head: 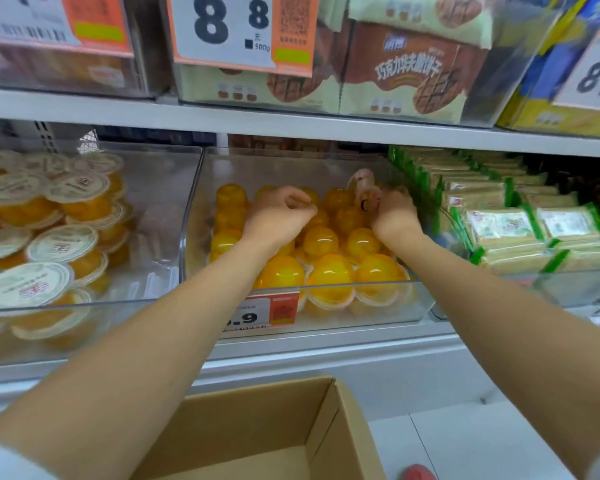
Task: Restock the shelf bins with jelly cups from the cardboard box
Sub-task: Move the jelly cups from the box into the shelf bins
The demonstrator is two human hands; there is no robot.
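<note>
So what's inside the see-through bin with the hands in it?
The bin holds yellow jelly cups, domes up. The right hand grips a tilted cup at the back; the left hand curls over others. Cups under the hands are hidden.

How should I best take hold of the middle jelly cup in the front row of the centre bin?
Grip the middle jelly cup by its rounded yellow dome, coming from above over the bin's front wall. It sits lid down, with neighbours close on both sides, so probably only the dome is free.
</note>
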